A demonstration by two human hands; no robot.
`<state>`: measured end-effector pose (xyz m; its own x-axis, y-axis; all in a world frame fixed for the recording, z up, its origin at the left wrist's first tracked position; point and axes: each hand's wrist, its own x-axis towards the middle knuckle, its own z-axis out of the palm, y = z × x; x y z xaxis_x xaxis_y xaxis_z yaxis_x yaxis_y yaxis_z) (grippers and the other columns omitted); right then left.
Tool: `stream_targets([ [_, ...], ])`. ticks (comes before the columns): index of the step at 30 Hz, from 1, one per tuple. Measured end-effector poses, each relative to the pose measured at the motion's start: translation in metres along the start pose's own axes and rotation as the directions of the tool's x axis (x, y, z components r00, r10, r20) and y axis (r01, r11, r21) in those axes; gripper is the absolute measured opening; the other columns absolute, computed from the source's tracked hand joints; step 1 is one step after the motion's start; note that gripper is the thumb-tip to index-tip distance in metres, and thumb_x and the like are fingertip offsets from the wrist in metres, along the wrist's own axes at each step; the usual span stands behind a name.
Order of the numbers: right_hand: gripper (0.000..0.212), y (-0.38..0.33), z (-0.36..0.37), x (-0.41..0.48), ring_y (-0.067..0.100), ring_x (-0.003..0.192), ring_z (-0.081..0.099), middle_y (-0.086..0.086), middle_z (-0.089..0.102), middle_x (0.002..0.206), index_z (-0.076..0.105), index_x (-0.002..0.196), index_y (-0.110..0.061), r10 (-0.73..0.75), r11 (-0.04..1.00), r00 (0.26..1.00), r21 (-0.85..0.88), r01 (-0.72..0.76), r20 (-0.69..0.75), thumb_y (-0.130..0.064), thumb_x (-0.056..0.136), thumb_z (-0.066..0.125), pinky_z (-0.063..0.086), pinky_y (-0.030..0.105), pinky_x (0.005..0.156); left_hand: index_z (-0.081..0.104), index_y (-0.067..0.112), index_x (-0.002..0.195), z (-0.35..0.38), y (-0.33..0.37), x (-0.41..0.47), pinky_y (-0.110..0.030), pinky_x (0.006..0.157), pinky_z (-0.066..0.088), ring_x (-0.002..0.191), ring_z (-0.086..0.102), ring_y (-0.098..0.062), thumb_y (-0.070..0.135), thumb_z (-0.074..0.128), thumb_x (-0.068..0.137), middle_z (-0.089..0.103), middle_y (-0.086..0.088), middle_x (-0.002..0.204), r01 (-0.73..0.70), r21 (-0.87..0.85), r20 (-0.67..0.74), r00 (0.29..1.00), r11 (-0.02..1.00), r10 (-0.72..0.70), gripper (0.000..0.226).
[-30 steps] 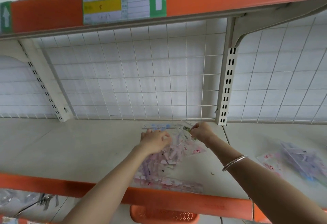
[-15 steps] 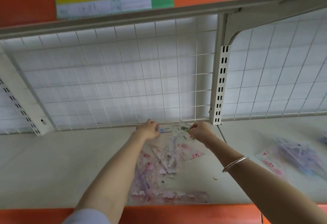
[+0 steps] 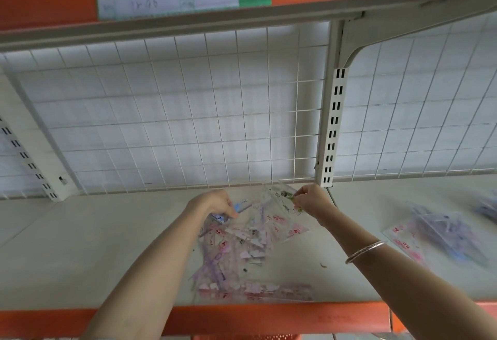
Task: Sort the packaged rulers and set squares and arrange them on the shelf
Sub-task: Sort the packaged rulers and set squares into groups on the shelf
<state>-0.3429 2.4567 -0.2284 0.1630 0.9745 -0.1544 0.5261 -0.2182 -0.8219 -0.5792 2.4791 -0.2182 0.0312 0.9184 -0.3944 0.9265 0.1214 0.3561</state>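
two hands over heap of packaged rulers/set squares (image 3: 242, 248) mid shelf (image 3: 80, 245). left hand (image 3: 215, 202) grips blue-tipped packet (image 3: 242, 206), right hand (image 3: 309, 201) pinches clear green-print packet (image 3: 279, 197) near wire grid — slick film, may slip & scatter heap.

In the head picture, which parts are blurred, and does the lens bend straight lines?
Head view: the far-right packets smear with motion blur, the centre pile reads sharper. Head view: the wire grid and upper shelf edge bow, wide-angle distortion.
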Motion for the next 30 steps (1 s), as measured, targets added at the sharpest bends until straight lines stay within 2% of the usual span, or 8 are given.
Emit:
stream_targets([
  [2, 0.019, -0.001, 0.000, -0.004, 0.014, 0.068, 0.056, 0.000, 0.063, 0.065, 0.060, 0.068, -0.015, -0.001, 1.000, 1.000, 0.011, 0.000, 0.021, -0.004, 0.082, 0.055, 0.046, 0.038, 0.086, 0.067, 0.004, 0.105, 0.001, 0.001, -0.004, -0.026, 0.077, 0.041, 0.089, 0.054, -0.018, 0.024, 0.076, 0.081, 0.062, -0.005, 0.099, 0.000, -0.005, -0.043, 0.999, 1.000, 0.000, 0.033],
  [7, 0.018, 0.002, -0.001, -0.011, 0.022, 0.075, 0.060, 0.000, 0.064, 0.062, 0.062, 0.065, -0.018, 0.012, 1.000, 0.998, 0.027, -0.014, 0.054, -0.005, 0.077, 0.058, 0.042, 0.052, 0.098, 0.065, 0.006, 0.107, -0.001, 0.004, -0.016, -0.024, 0.073, 0.042, 0.087, 0.056, -0.017, 0.023, 0.081, 0.076, 0.066, -0.007, 0.109, 0.022, 0.043, -0.134, 0.991, 0.999, -0.016, 0.039],
  [15, 0.017, 0.000, -0.003, -0.020, 0.019, 0.075, 0.060, 0.000, 0.066, 0.066, 0.063, 0.066, -0.018, 0.021, 0.999, 0.997, 0.045, -0.025, 0.074, -0.006, 0.077, 0.058, 0.043, 0.051, 0.098, 0.059, 0.003, 0.095, 0.004, 0.012, -0.018, -0.036, 0.088, 0.054, 0.084, 0.065, -0.025, 0.020, 0.083, 0.073, 0.066, -0.011, 0.094, 0.119, 0.070, -0.076, 0.991, 0.990, -0.113, 0.036],
  [18, 0.016, 0.000, -0.004, -0.019, 0.022, 0.078, 0.061, 0.001, 0.066, 0.068, 0.062, 0.066, -0.017, 0.017, 0.998, 0.997, 0.052, -0.021, 0.075, -0.006, 0.077, 0.059, 0.043, 0.052, 0.097, 0.063, 0.002, 0.102, 0.005, 0.017, -0.020, -0.029, 0.076, 0.047, 0.079, 0.056, -0.021, 0.023, 0.075, 0.082, 0.065, -0.011, 0.095, 0.147, 0.150, -0.040, 0.989, 0.978, -0.143, 0.032],
  [22, 0.018, -0.002, -0.007, -0.021, 0.021, 0.075, 0.061, 0.003, 0.065, 0.070, 0.061, 0.067, -0.015, 0.005, 0.998, 0.997, 0.064, -0.010, 0.071, -0.003, 0.081, 0.057, 0.048, 0.044, 0.091, 0.060, -0.008, 0.116, 0.005, 0.025, -0.026, -0.029, 0.069, 0.039, 0.085, 0.057, -0.023, 0.027, 0.069, 0.087, 0.065, -0.017, 0.116, 0.169, 0.195, 0.001, 0.985, 0.966, -0.172, 0.046],
  [25, 0.018, -0.001, -0.007, -0.021, 0.016, 0.069, 0.058, 0.002, 0.064, 0.068, 0.061, 0.068, -0.015, -0.003, 0.998, 0.998, 0.068, -0.002, 0.067, -0.003, 0.082, 0.057, 0.047, 0.041, 0.087, 0.062, 0.000, 0.078, 0.002, 0.025, -0.027, -0.026, 0.056, 0.038, 0.062, 0.052, -0.020, 0.025, 0.068, 0.087, 0.064, -0.011, 0.080, 0.143, 0.217, 0.021, 0.988, 0.966, -0.151, 0.027],
  [27, 0.018, -0.001, -0.009, -0.021, 0.014, 0.066, 0.057, 0.001, 0.065, 0.066, 0.061, 0.068, -0.016, -0.003, 0.997, 0.999, 0.071, 0.000, 0.051, -0.004, 0.081, 0.057, 0.047, 0.041, 0.088, 0.050, 0.007, 0.064, 0.001, 0.021, -0.023, -0.024, 0.048, 0.035, 0.053, 0.045, -0.017, 0.016, 0.068, 0.087, 0.052, -0.006, 0.065, 0.141, 0.159, -0.036, 0.990, 0.977, -0.137, 0.031],
  [30, 0.021, -0.001, -0.013, -0.020, 0.015, 0.069, 0.058, -0.003, 0.063, 0.063, 0.060, 0.067, -0.020, 0.006, 0.996, 1.000, 0.086, -0.006, 0.006, -0.005, 0.081, 0.056, 0.047, 0.040, 0.087, 0.046, 0.009, 0.075, -0.004, 0.024, -0.022, -0.025, 0.058, 0.038, 0.069, 0.051, -0.024, 0.006, 0.060, 0.086, 0.051, -0.009, 0.080, 0.062, 0.013, -0.254, 0.966, 0.998, -0.056, 0.018],
])
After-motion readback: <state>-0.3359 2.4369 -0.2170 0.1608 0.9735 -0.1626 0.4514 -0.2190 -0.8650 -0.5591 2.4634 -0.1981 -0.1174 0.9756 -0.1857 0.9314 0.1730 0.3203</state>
